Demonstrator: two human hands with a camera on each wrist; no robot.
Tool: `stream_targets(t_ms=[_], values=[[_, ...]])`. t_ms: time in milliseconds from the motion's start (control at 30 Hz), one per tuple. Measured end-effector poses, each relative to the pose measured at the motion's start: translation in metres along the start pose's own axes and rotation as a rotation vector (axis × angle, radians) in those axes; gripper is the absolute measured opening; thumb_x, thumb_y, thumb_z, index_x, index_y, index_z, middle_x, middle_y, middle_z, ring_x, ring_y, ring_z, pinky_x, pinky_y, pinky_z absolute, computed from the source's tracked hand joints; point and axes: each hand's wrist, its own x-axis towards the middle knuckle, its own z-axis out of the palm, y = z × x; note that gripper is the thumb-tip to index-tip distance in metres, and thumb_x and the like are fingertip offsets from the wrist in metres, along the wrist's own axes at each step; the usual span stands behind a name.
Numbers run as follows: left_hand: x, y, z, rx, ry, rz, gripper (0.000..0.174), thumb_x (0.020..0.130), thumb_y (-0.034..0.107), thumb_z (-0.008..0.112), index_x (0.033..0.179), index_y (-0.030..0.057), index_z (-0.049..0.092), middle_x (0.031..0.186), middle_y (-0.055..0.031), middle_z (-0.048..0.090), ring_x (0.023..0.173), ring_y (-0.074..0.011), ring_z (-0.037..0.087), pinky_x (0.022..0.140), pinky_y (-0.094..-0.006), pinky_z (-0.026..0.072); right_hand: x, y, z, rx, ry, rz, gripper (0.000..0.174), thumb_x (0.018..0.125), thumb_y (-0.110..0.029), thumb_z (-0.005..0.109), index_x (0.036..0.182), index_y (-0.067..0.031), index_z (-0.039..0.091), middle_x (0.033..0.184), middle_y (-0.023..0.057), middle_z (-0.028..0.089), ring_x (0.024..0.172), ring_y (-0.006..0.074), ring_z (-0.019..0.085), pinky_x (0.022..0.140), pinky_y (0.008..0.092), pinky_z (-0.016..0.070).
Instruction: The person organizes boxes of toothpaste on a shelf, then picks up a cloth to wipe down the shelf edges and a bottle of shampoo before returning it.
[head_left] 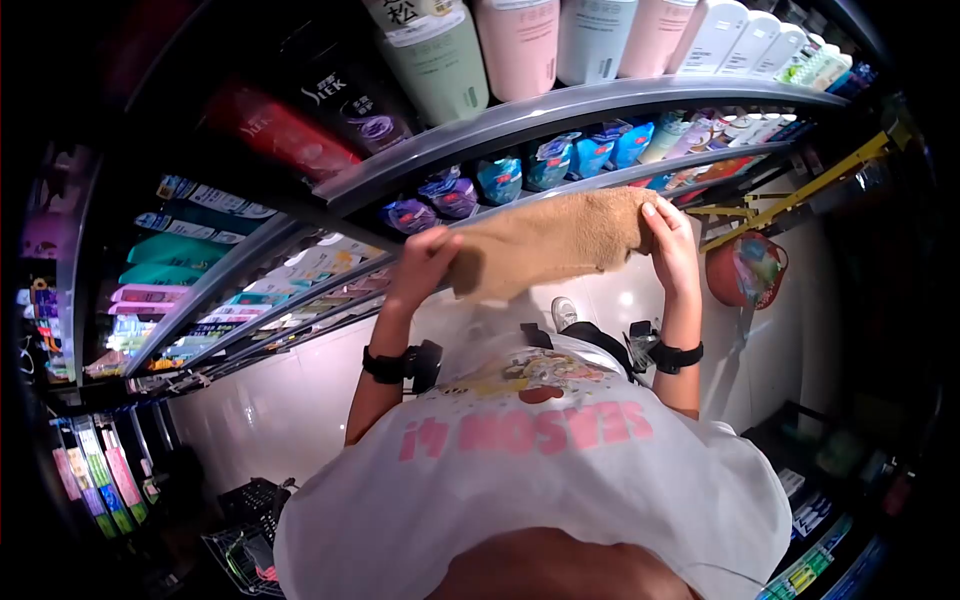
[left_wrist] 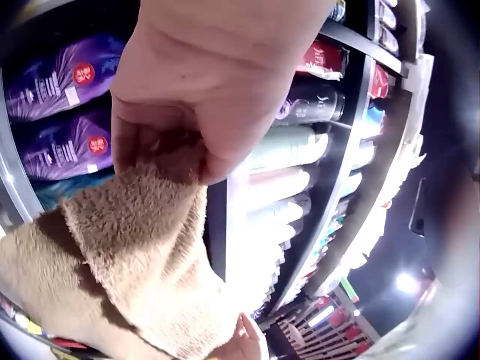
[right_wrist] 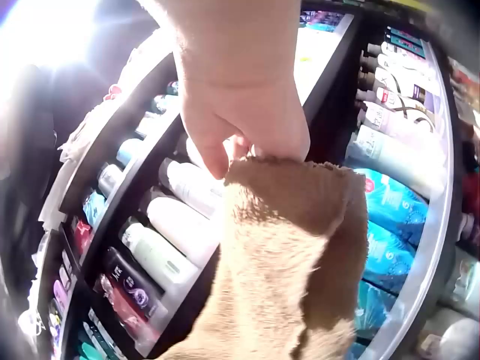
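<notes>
A tan fluffy cloth [head_left: 560, 240] stretches between both hands in front of the shelves, its two ends held up. My left hand [head_left: 425, 268] pinches one end between thumb and curled fingers. In the left wrist view the cloth [left_wrist: 150, 240] hangs in folds below the left hand [left_wrist: 210, 82]. The other end is gripped at its top edge by my right hand [head_left: 675, 245]. From the right wrist view, the cloth [right_wrist: 277, 232] drops from under the right hand [right_wrist: 244, 112], with part of it folded over; the fingertips are partly hidden behind it.
Shelves with a grey edge [head_left: 600, 92] carry pastel bottles [head_left: 520, 45] above and blue refill pouches [head_left: 595, 155] below. A red basket [head_left: 735, 285] stands on the pale floor at right, near a yellow metal frame [head_left: 800, 195]. Behind at lower left is a wire cart [head_left: 235, 555].
</notes>
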Motion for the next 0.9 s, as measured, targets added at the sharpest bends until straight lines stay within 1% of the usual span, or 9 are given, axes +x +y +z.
stream_targets(t_ms=[167, 233, 300, 367, 433, 533, 667, 767, 900], values=[[0.015, 0.010, 0.038, -0.005, 0.012, 0.197, 0.022, 0.088, 0.019, 0.051, 0.077, -0.0003, 0.054, 0.062, 0.0008, 0.047, 0.057, -0.0044, 0.041, 0.052, -0.0226, 0.0358, -0.013, 0.001, 0.043, -0.326, -0.327, 0.054, 0.035, 0.082, -0.022, 0.063, 0.107, 0.0007, 0.054, 0.081, -0.0027, 0.053, 0.067, 0.0015, 0.043, 0.055, 0.0181, 0.0362], [0.011, 0.033, 0.058, -0.165, -0.125, 0.046, 0.020, 0.090, 0.019, 0.049, 0.083, 0.0001, 0.052, 0.063, 0.0011, 0.048, 0.058, -0.0052, 0.042, 0.052, -0.0231, 0.0362, -0.025, -0.005, 0.083, -0.562, -0.469, -0.286, 0.050, 0.074, -0.020, 0.069, 0.113, 0.0028, 0.047, 0.094, 0.0099, 0.058, 0.079, 0.0181, 0.057, 0.069, 0.0279, 0.0447], [0.008, 0.029, 0.063, -0.276, -0.177, 0.038, 0.024, 0.091, 0.021, 0.047, 0.098, -0.0013, 0.052, 0.084, -0.0051, 0.056, 0.074, -0.0082, 0.051, 0.062, -0.0231, 0.0420, -0.028, 0.005, 0.105, -0.714, -0.277, -0.464, 0.046, 0.073, -0.015, 0.068, 0.112, 0.0007, 0.048, 0.101, 0.0165, 0.057, 0.087, 0.0313, 0.059, 0.073, 0.0321, 0.0458], [0.001, 0.028, 0.055, -0.692, -0.368, -0.039, 0.034, 0.091, 0.021, 0.047, 0.115, -0.0028, 0.046, 0.113, -0.0125, 0.050, 0.101, -0.0152, 0.050, 0.079, -0.0278, 0.0433, -0.020, 0.013, 0.099, -0.671, -0.246, -0.306, 0.040, 0.074, -0.012, 0.065, 0.109, -0.0011, 0.050, 0.098, 0.0184, 0.058, 0.085, 0.0368, 0.058, 0.071, 0.0337, 0.0469], [-0.001, 0.022, 0.040, -0.740, -0.483, 0.006, 0.047, 0.088, 0.022, 0.052, 0.127, 0.0002, 0.037, 0.131, -0.0159, 0.035, 0.120, -0.0220, 0.038, 0.094, -0.0341, 0.0369, -0.018, 0.016, 0.090, -0.606, -0.231, -0.198, 0.026, 0.076, -0.005, 0.057, 0.102, -0.0010, 0.054, 0.077, 0.0139, 0.060, 0.068, 0.0190, 0.060, 0.060, 0.0284, 0.0458], [-0.003, -0.018, 0.039, -0.012, -0.159, 0.100, 0.066, 0.079, 0.021, 0.065, 0.132, 0.0039, 0.030, 0.132, -0.0139, 0.033, 0.123, -0.0226, 0.034, 0.099, -0.0338, 0.0298, -0.013, 0.041, 0.074, -0.429, -0.279, -0.137, 0.036, 0.074, 0.005, 0.047, 0.109, 0.0005, 0.053, 0.079, 0.0052, 0.058, 0.070, 0.0032, 0.050, 0.057, 0.0185, 0.0402], [-0.006, -0.052, 0.042, -0.499, -0.328, -0.062, 0.061, 0.079, 0.017, 0.064, 0.130, 0.0030, 0.034, 0.121, -0.0064, 0.046, 0.112, -0.0146, 0.042, 0.096, -0.0292, 0.0318, -0.012, 0.035, 0.074, -0.118, -0.450, 0.178, 0.046, 0.072, 0.006, 0.048, 0.118, 0.0019, 0.046, 0.097, -0.0003, 0.056, 0.078, 0.0071, 0.051, 0.060, 0.0210, 0.0415], [-0.011, -0.062, 0.034, -0.465, -0.227, -0.150, 0.051, 0.083, 0.018, 0.059, 0.128, 0.0027, 0.039, 0.118, -0.0038, 0.049, 0.110, -0.0130, 0.044, 0.094, -0.0274, 0.0323, 0.005, 0.064, 0.070, -0.285, -0.482, 0.076, 0.051, 0.073, 0.006, 0.050, 0.123, 0.0003, 0.042, 0.102, 0.0032, 0.055, 0.085, 0.0093, 0.051, 0.067, 0.0222, 0.0430], [-0.016, -0.090, 0.025, -0.418, -0.099, -0.326, 0.042, 0.087, 0.018, 0.052, 0.124, 0.0008, 0.041, 0.115, -0.0040, 0.051, 0.101, -0.0114, 0.049, 0.088, -0.0267, 0.0380, 0.018, 0.127, 0.065, -0.343, -0.507, 0.337, 0.059, 0.073, 0.005, 0.051, 0.130, -0.0029, 0.037, 0.110, 0.0062, 0.053, 0.097, 0.0130, 0.050, 0.081, 0.0238, 0.0408]])
